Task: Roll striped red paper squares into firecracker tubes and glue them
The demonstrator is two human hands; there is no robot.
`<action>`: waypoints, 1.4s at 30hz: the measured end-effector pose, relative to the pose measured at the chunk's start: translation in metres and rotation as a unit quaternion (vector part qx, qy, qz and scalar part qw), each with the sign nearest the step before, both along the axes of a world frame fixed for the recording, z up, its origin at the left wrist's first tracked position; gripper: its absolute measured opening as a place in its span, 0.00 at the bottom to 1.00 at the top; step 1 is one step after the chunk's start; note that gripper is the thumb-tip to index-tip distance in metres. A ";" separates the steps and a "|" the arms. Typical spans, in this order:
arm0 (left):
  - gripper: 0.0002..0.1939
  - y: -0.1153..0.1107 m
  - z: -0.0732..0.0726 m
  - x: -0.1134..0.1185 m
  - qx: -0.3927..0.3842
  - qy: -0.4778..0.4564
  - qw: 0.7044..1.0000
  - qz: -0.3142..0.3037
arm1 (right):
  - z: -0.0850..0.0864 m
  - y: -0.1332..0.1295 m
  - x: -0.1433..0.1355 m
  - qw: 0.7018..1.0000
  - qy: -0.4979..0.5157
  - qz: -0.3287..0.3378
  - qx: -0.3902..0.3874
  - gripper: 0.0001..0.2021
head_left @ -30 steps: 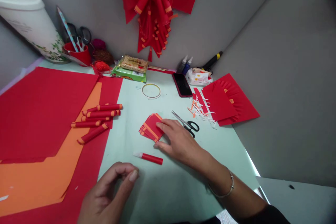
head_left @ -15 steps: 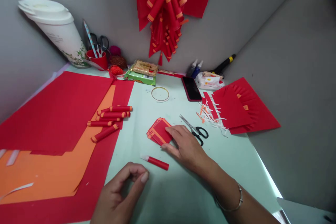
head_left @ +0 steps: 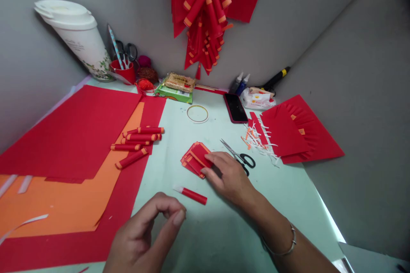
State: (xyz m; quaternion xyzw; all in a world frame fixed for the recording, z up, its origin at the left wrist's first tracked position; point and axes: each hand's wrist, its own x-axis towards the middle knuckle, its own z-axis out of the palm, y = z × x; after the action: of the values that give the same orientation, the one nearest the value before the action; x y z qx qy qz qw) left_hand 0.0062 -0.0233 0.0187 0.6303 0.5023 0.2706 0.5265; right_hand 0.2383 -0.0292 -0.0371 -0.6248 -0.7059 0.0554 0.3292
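Near the middle of the table lies a small fanned stack of red paper pieces with orange edges [head_left: 195, 158]. My right hand [head_left: 230, 179] rests at its right side, with fingertips and thumb gripping the top red paper piece. Just beyond that hand are black-handled scissors [head_left: 246, 160], blades partly spread. My left hand [head_left: 147, 234] hovers at the lower left, thumb and forefinger tips pinched together; nothing shows between them. A red glue pen with a pale tip [head_left: 194, 196] lies between the two hands, touched by neither.
At left, rolled red tubes with orange ends [head_left: 137, 147] lie beside large red and orange sheets [head_left: 73, 128]. A tape ring [head_left: 197, 113], phone [head_left: 235, 108] and paper scraps [head_left: 259, 140] lie farther back. A white cup [head_left: 80, 42] stands at the back left.
The top paper piece has shifted slightly right under my right hand, uncovering an orange strip on the stack. My left hand has barely moved. The view has shifted a little.
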 end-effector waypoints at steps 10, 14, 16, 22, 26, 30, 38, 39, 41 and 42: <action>0.15 0.008 -0.016 0.003 -0.076 0.001 0.996 0.045 | 0.030 -0.011 0.002 0.965 0.118 -0.140 0.190 0.09; 0.21 0.007 -0.016 0.008 -0.110 -0.057 0.989 0.075 | 0.030 -0.018 -0.030 0.883 0.442 -0.131 -0.091 0.10; 0.21 0.009 -0.016 0.011 -0.111 -0.073 0.988 0.081 | 0.028 -0.019 -0.042 0.816 0.533 -0.102 -0.199 0.14; 0.15 0.012 -0.014 0.001 -0.037 -0.006 0.994 0.102 | 0.033 -0.024 -0.041 0.855 0.447 -0.034 -0.260 0.13; 0.08 0.000 -0.020 -0.020 0.132 0.098 0.975 0.151 | 0.028 -0.029 -0.033 0.972 0.148 0.024 -0.183 0.08; 0.10 -0.014 -0.027 -0.037 0.302 0.074 0.949 0.051 | 0.018 -0.030 -0.033 0.975 -0.028 0.075 -0.205 0.04; 0.16 -0.006 -0.019 -0.033 0.414 0.086 0.905 -0.044 | 0.019 -0.025 -0.021 0.985 -0.028 0.052 -0.165 0.03; 0.15 -0.004 -0.017 -0.030 0.418 0.079 0.904 -0.035 | 0.018 -0.024 -0.017 0.985 -0.032 0.042 -0.163 0.04; 0.14 0.000 -0.016 -0.024 0.404 0.063 0.912 -0.028 | 0.017 -0.021 -0.010 0.986 -0.048 0.020 -0.161 0.05; 0.13 0.001 -0.017 -0.021 0.389 0.056 0.919 -0.025 | 0.017 -0.020 -0.006 0.985 -0.055 0.011 -0.160 0.05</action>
State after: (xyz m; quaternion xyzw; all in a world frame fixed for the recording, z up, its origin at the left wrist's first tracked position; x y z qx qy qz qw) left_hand -0.0147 -0.0220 0.0021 0.8117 0.3704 0.3957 0.2177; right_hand 0.2320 -0.0488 -0.0206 -0.6639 -0.7117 0.1365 0.1848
